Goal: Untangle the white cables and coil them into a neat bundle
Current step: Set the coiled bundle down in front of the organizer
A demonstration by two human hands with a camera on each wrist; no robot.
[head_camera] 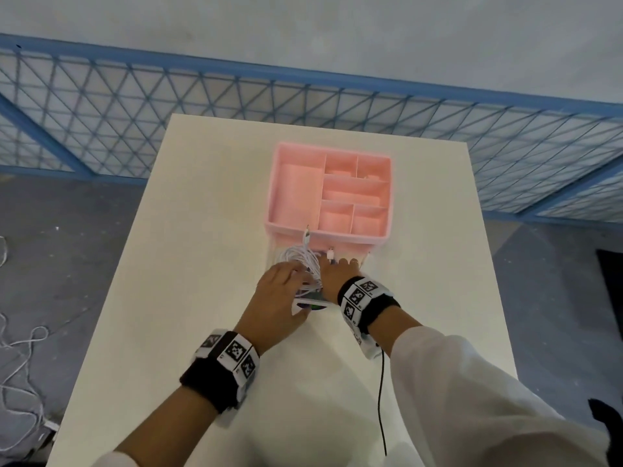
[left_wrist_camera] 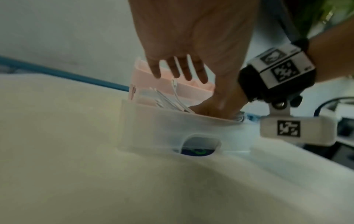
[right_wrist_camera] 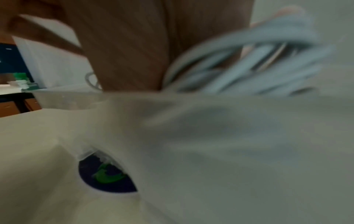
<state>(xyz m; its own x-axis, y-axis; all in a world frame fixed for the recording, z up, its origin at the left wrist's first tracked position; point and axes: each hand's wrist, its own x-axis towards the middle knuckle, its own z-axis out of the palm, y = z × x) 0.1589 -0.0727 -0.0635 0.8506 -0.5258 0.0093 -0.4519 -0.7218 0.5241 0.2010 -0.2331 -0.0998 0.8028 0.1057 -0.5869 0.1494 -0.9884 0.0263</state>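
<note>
A bundle of white cables (head_camera: 305,261) lies in a white pulled-out drawer (left_wrist_camera: 172,128) at the front of a pink organizer (head_camera: 274,197). Two plug ends stick up from it, one (head_camera: 306,235) against the pink front. My left hand (head_camera: 293,269) hovers over the left of the bundle, fingers (left_wrist_camera: 188,74) straight and hanging down. My right hand (head_camera: 337,267) reaches into the drawer from the right, and its fingers curl down around the cables (left_wrist_camera: 172,98). The right wrist view is blurred; it shows cable loops (right_wrist_camera: 249,60) beside my palm.
The organizer stands mid-table on a white table (head_camera: 202,230) and has several compartments. A blue and green item (left_wrist_camera: 197,151) shows through the drawer's handle cut-out. A black wire (head_camera: 381,399) hangs from my right wrist. Loose white cable (head_camera: 17,365) lies on the floor at left.
</note>
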